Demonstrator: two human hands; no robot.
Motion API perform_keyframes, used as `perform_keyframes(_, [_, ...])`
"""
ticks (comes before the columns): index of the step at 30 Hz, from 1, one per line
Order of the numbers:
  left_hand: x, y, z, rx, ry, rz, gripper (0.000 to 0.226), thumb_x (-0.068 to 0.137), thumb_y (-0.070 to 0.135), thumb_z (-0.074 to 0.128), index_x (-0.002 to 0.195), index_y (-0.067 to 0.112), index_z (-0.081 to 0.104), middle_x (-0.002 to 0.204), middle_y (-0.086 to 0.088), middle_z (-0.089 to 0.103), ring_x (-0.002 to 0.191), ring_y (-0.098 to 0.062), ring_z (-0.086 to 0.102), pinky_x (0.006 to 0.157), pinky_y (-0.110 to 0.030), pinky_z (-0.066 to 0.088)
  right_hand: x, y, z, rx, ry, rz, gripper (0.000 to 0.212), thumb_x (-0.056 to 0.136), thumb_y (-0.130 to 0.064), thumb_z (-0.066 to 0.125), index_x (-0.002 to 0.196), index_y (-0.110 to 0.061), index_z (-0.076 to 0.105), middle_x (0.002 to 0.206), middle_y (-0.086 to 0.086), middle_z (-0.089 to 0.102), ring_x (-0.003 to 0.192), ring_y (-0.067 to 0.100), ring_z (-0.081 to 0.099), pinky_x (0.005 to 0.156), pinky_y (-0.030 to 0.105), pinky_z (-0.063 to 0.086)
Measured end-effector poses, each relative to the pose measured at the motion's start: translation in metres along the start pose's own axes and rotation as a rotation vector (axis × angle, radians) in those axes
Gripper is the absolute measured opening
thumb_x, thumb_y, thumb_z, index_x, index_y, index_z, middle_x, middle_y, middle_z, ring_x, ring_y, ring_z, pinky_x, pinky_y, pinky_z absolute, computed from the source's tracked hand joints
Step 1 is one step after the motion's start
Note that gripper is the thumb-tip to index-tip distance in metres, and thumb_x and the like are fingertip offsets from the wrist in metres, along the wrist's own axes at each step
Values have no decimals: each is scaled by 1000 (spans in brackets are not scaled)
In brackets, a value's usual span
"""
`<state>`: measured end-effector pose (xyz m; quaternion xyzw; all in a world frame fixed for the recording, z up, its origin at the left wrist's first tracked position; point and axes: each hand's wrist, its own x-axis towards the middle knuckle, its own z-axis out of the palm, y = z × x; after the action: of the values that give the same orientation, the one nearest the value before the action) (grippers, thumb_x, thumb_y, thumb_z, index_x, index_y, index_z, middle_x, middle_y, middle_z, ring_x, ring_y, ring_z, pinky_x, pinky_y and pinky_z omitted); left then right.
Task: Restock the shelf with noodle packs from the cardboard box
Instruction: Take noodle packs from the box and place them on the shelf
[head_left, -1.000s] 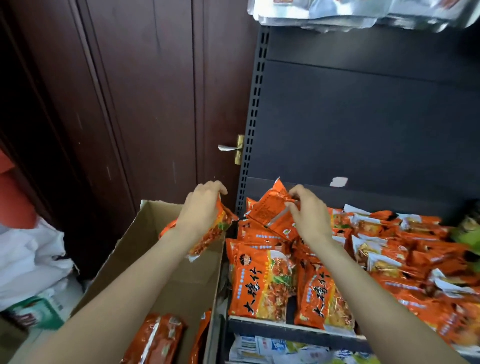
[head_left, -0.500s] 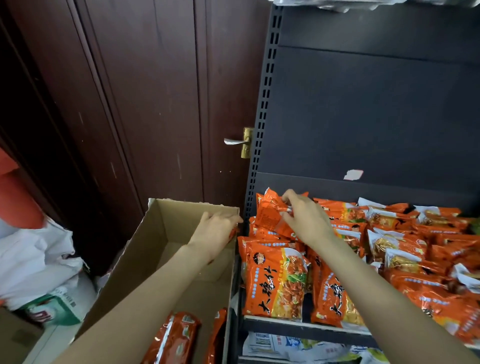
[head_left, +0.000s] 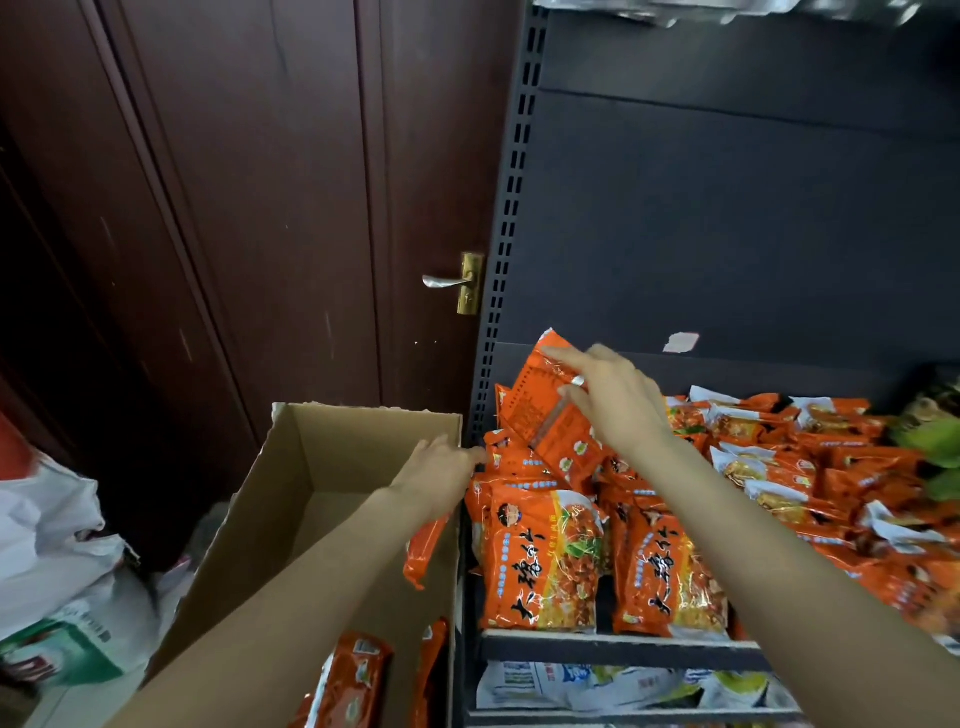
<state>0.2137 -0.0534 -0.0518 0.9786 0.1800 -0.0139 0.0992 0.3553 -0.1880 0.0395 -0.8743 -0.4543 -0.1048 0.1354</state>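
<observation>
Placing step: right hand (head_left: 618, 402) pinches an orange noodle pack (head_left: 545, 405) tilted over the shelf (head_left: 613, 644) pile. Left hand (head_left: 441, 467) loose-fingered, empty, at cardboard box (head_left: 322, 467) rim. Next: seat pack, reach into box for another.

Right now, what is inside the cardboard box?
Inside the cardboard box, orange noodle packs lie at the near end, and another pack hangs beside the left hand. The far floor looks bare; the forearm covers part.
</observation>
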Motion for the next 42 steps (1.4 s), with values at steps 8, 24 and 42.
perform_keyframes(8, [-3, 5, -4, -99, -134, -68, 36, 98, 28, 42, 134, 33, 44, 121, -12, 46, 116, -32, 44, 102, -41, 35, -6, 9, 11, 206, -218, 8, 50, 92, -32, 56, 138, -39, 40, 129, 8, 57, 96, 21, 63, 83, 39, 50])
perform_keyframes(24, [-4, 2, -2, -173, -153, -84, 32, 100, 27, 40, 131, 30, 46, 122, -10, 42, 116, -29, 46, 104, -39, 37, -25, 16, 12, 434, -405, 149, 76, 83, -33, 68, 146, -21, 27, 150, 5, 33, 126, 25, 49, 107, 34, 36])
perform_keyframes(42, [0, -11, 10, -426, -122, -78, 28, 101, 22, 38, 122, 29, 54, 123, -6, 47, 116, -20, 50, 102, -34, 41, -29, 24, 29, 4, 198, -165, 36, 67, 1, 78, 95, -21, 75, 94, -1, 68, 91, 24, 61, 87, 40, 44])
